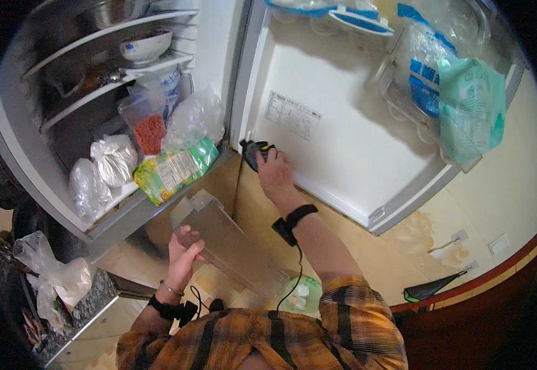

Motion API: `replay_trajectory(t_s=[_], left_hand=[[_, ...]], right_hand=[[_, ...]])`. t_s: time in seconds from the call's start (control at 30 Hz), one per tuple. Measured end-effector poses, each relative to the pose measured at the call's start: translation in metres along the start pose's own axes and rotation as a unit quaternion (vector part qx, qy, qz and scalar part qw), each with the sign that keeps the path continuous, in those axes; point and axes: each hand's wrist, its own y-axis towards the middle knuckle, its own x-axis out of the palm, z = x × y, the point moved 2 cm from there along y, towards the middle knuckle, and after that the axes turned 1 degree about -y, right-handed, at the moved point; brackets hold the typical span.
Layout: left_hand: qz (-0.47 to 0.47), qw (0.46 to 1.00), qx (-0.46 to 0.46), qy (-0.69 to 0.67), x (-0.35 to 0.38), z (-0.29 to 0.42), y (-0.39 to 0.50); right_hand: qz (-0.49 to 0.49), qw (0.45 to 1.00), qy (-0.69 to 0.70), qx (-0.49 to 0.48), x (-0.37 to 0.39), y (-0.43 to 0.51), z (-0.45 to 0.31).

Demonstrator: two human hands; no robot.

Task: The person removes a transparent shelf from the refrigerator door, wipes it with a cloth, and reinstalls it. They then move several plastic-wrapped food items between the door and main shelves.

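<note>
My left hand (185,254) grips one side of a clear plastic refrigerator bin (236,245), which hangs tilted in front of my body. My right hand (275,173) is closed around a dark cloth or similar item (252,155) with a bit of yellow on it, at the lower hinge-side corner of the open refrigerator door (333,134). What exactly the dark item is, I cannot tell. Both wrists wear black straps with cables.
Left stands the open refrigerator compartment with a white bowl (145,47), knotted plastic bags (113,159), a bag of red food (149,134) and a green-yellow packet (176,171) at its front edge. Bagged items (469,111) fill the door racks. A green bin (312,296) is below.
</note>
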Motion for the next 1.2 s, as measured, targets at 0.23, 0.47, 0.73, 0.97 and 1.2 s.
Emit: replay_trajectory(t_s=[0.23, 0.47, 0.73, 0.97, 1.2], left_hand=[[0.033, 0.999, 0.002, 0.026, -0.004, 0.006, -0.003], [0.036, 0.998, 0.036, 0.031, 0.002, 0.018, -0.001], [0.036, 0.998, 0.035, -0.024, 0.02, 0.036, -0.005], [0.032, 0.999, 0.02, -0.034, 0.038, 0.036, -0.009], [0.002, 0.996, 0.014, -0.084, 0.041, 0.036, -0.007]], right_hand=[[-0.04, 0.998, 0.051, -0.004, 0.009, 0.031, -0.014], [-0.065, 0.997, 0.032, -0.023, -0.018, -0.009, 0.023], [-0.138, 0.99, -0.029, 0.028, -0.064, -0.124, 0.106], [-0.241, 0.959, -0.121, 0.092, -0.093, -0.186, 0.142], [-0.368, 0.923, -0.047, 0.1, -0.106, -0.248, 0.142]])
